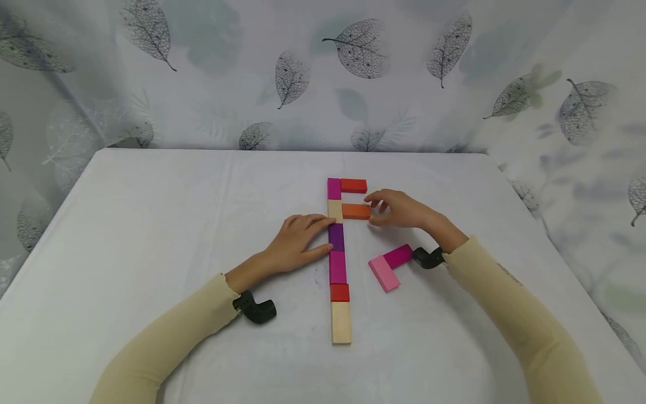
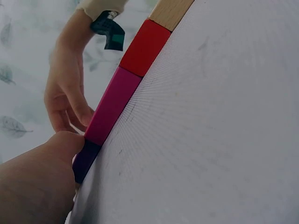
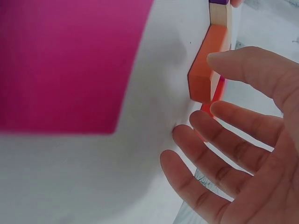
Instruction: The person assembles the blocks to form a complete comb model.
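A straight column of wooden blocks lies on the white table. From the far end it runs magenta (image 1: 334, 189), plain wood (image 1: 335, 210), purple (image 1: 336, 237), magenta (image 1: 337, 267), red (image 1: 340, 292) and plain wood (image 1: 341, 322). Two bars jut right from its far part: a red block (image 1: 354, 186) and an orange block (image 1: 356, 211). My left hand (image 1: 298, 242) rests flat with fingers outstretched, its tips against the column beside the purple block. At the orange block's outer end is my right hand (image 1: 401, 210), thumb by the block and fingers spread and loosely bent. Whether that thumb touches cannot be made out.
Right of the column, a pink block (image 1: 384, 274) and a magenta block (image 1: 398, 256) lie against each other at an angle, below the right wrist. Each wrist carries a black camera mount. Leaf-patterned cloth (image 1: 360, 50) hangs behind the white table (image 1: 166, 191).
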### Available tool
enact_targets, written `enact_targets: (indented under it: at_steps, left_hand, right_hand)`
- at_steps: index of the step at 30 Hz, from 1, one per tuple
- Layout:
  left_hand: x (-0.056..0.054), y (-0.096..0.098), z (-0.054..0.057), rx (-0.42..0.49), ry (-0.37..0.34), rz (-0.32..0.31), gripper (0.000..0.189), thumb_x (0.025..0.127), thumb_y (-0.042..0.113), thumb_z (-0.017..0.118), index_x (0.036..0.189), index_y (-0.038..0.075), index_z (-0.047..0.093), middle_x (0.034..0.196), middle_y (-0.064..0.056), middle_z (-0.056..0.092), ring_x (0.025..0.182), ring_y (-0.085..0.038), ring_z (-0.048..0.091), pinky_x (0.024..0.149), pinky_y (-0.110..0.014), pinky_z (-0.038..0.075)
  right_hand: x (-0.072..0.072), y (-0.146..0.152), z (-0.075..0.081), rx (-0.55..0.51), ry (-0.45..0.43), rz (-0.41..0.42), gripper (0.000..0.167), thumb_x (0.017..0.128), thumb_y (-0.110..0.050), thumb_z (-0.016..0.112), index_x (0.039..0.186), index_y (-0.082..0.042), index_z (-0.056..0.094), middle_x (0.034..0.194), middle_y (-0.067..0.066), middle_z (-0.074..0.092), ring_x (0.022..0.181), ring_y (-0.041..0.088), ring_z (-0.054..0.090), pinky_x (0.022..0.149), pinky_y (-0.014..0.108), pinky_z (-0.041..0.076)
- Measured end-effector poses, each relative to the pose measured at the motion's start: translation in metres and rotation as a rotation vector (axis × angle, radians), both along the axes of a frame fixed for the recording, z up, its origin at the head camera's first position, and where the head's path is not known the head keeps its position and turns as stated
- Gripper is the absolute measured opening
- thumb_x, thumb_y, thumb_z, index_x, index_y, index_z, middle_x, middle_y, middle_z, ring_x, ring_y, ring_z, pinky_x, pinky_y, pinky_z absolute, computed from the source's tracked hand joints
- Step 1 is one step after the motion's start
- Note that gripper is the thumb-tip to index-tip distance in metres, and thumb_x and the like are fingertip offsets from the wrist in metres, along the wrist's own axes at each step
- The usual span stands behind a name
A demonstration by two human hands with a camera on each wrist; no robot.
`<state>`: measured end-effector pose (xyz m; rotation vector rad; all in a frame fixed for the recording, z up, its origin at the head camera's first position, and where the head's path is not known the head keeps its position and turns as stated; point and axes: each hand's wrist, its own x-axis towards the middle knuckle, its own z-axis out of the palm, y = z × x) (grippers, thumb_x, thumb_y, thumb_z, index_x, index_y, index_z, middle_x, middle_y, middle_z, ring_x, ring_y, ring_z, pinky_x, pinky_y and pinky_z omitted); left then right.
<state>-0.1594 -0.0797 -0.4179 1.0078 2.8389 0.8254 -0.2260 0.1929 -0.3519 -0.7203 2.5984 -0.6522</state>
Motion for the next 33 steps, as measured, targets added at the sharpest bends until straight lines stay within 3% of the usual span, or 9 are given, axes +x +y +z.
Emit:
enact_targets:
  at_steps: [12, 23, 28, 33]
  left_hand:
    - [0.000, -0.001, -0.002, 0.010, 0.015, -0.007, 0.059, 0.096, 0.041, 0.056, 0.148, 0.017, 0.042, 0.146, -0.009, 0.044, 0.135, -0.026, 0.038, 0.113, -0.052, 0.020]
    - [0.000, -0.001, 0.000, 0.010, 0.009, -0.005, 0.060, 0.095, 0.041, 0.057, 0.148, 0.017, 0.042, 0.146, -0.009, 0.044, 0.136, -0.026, 0.038, 0.113, -0.052, 0.020]
    - [0.000, 0.000, -0.001, 0.014, 0.004, -0.007, 0.059, 0.096, 0.040, 0.056, 0.148, 0.016, 0.042, 0.146, -0.010, 0.044, 0.136, -0.026, 0.037, 0.113, -0.053, 0.020]
    - [0.001, 0.000, -0.001, 0.024, 0.012, -0.007, 0.058, 0.096, 0.040, 0.056, 0.148, 0.016, 0.043, 0.145, -0.009, 0.045, 0.135, -0.026, 0.038, 0.113, -0.053, 0.020]
  right_hand:
    - [0.015, 0.020, 0.000, -0.042, 0.013, -0.017, 0.046, 0.088, -0.011, 0.070, 0.130, 0.005, 0.056, 0.118, 0.019, 0.060, 0.103, 0.031, 0.058, 0.086, 0.043, 0.053]
    - [0.038, 0.037, -0.008, -0.099, 0.015, -0.060, 0.043, 0.088, -0.011, 0.071, 0.127, 0.002, 0.059, 0.117, 0.015, 0.061, 0.106, 0.028, 0.056, 0.085, 0.038, 0.054]
    - [0.048, 0.045, -0.011, -0.123, 0.030, -0.022, 0.040, 0.088, -0.010, 0.071, 0.126, 0.001, 0.061, 0.115, 0.013, 0.062, 0.104, 0.026, 0.057, 0.082, 0.034, 0.053]
    - [0.056, 0.053, -0.013, -0.160, -0.021, 0.051, 0.039, 0.091, -0.011, 0.067, 0.129, -0.003, 0.059, 0.117, 0.008, 0.062, 0.105, 0.022, 0.058, 0.085, 0.031, 0.053]
